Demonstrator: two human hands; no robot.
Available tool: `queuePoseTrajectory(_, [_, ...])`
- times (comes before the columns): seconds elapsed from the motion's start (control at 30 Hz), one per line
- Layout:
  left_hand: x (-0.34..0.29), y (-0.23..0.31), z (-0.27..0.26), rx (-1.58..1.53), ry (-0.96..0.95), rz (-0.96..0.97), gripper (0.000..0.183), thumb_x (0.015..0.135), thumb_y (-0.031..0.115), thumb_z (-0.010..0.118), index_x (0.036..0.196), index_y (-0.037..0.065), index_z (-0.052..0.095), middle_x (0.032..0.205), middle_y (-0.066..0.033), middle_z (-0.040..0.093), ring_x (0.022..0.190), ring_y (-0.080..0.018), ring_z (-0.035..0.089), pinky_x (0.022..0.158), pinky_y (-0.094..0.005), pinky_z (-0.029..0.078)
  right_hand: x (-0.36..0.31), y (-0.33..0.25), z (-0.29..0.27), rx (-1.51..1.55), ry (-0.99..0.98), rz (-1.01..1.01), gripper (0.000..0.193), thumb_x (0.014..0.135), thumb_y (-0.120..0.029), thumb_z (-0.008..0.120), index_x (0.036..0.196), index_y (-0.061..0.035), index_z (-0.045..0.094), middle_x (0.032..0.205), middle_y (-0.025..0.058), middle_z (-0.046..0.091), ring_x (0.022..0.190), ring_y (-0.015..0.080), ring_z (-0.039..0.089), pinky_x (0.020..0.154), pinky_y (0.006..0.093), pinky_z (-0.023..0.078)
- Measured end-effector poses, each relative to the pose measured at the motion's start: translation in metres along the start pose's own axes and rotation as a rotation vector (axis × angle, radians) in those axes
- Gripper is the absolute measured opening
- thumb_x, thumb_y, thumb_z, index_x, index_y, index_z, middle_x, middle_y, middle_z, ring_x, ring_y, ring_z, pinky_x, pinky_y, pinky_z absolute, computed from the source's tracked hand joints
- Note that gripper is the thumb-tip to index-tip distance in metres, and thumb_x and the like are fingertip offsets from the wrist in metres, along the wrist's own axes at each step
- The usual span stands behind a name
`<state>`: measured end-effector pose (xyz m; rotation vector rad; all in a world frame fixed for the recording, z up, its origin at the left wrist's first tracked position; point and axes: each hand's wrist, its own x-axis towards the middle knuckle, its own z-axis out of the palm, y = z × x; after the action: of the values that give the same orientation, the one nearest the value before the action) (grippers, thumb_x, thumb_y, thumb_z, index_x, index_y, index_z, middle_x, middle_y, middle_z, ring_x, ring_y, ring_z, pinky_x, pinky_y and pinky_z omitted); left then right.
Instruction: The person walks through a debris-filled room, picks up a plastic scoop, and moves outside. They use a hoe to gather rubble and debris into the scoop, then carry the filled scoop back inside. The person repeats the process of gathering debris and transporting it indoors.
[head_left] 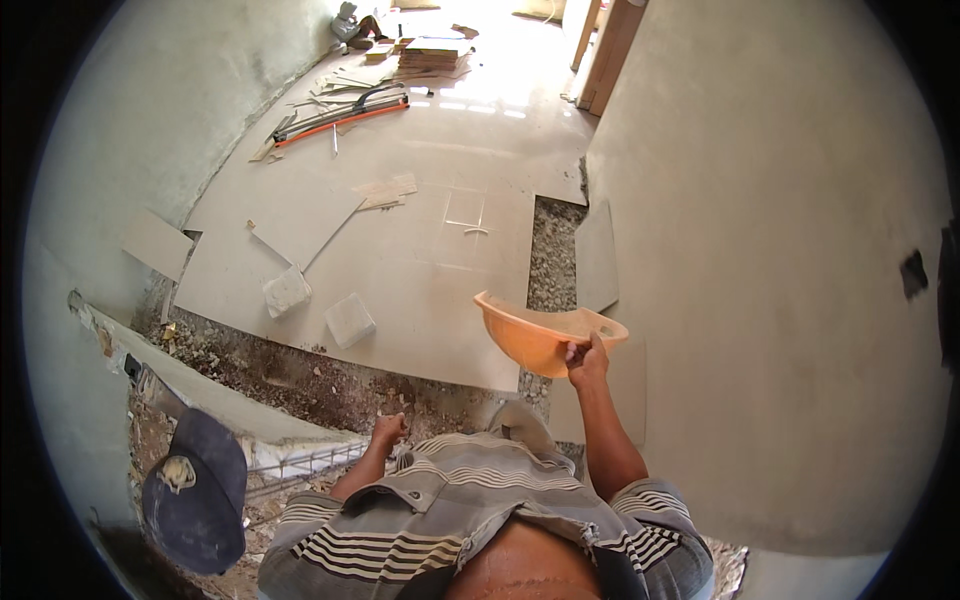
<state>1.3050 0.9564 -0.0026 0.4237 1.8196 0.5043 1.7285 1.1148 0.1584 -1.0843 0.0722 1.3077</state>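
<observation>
An orange plastic basin (pixel 525 338) hangs tilted in front of me to the right, its wide mouth turned upward. My right hand (pixel 588 360) grips it by the rim at its near right side, beside a hole in the rim. Close to my waist, my left hand (pixel 389 429) is curled into a loose fist over the strip of bare dirt. No object shows in the left fingers. Pale floor tiles (pixel 420 300) lie beyond the basin, and a gravel gap (pixel 555 255) runs behind it along the right wall.
Two whitish blocks (pixel 350 320) and a loose tile sit on the tiled floor. Farther off lie an orange-railed tile cutter (pixel 345 125), tile offcuts and stacked tiles (pixel 432 55). Someone (pixel 352 28) sits by the far left wall. A dark cap (pixel 198 492) is at lower left.
</observation>
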Motion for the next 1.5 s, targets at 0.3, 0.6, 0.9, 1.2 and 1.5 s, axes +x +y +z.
queuePoseTrajectory(0.3, [0.105,0.154,0.063,-0.393,-0.239,-0.133,0.014,0.089,0.020,0.056,0.086,0.008,0.061,0.081,-0.0048,0.064,0.068,-0.0177,0.063,0.057,-0.0332,0.048,0.169,-0.029,0.062,-0.036,0.278,0.047,0.019,0.094,-0.028,0.055,0.090,-0.0096,0.053,0.064,0.0029,0.056,0.050,0.0139,0.056,0.038,0.0225,0.044])
queuePoseTrajectory(0.6, [0.170,0.419,0.057,-0.058,0.083,0.226,0.022,0.084,0.028,0.066,0.085,0.006,0.065,0.072,-0.0043,0.062,0.063,-0.0144,0.059,0.051,-0.0266,0.041,0.327,-0.050,0.145,-0.084,0.414,0.256,0.033,0.088,-0.032,0.062,0.106,-0.0082,0.049,0.084,0.0061,0.059,0.057,0.0153,0.061,0.039,0.0227,0.048])
queuePoseTrajectory(0.9, [0.208,0.416,0.068,0.372,0.280,0.258,0.034,0.078,0.034,0.065,0.073,0.000,0.067,0.069,-0.0206,0.064,0.064,-0.0314,0.062,0.064,-0.0432,0.047,0.479,-0.071,0.281,-0.234,0.509,0.350,0.041,0.098,-0.043,0.045,0.092,-0.0021,0.050,0.068,0.0103,0.062,0.054,0.0180,0.065,0.040,0.0229,0.052])
queuePoseTrajectory(1.2, [0.302,0.420,0.043,0.942,-0.076,0.560,0.023,0.076,0.024,0.065,0.070,0.002,0.065,0.069,-0.0163,0.065,0.061,-0.0266,0.064,0.058,-0.0431,0.049,0.617,-0.124,0.381,-0.121,0.551,0.237,0.042,0.097,-0.044,0.046,0.093,-0.0018,0.051,0.068,0.0100,0.061,0.055,0.0196,0.064,0.043,0.0252,0.054])
queuePoseTrajectory(1.5, [0.502,0.962,0.113,0.115,0.094,0.500,0.036,0.084,0.033,0.063,0.070,0.000,0.064,0.061,-0.0099,0.058,0.059,-0.0155,0.053,0.057,-0.0358,0.042,0.731,-0.162,0.506,-0.002,0.477,0.178,0.047,0.096,-0.045,0.044,0.112,-0.0016,0.047,0.086,0.0123,0.062,0.062,0.0164,0.065,0.042,0.0226,0.053])
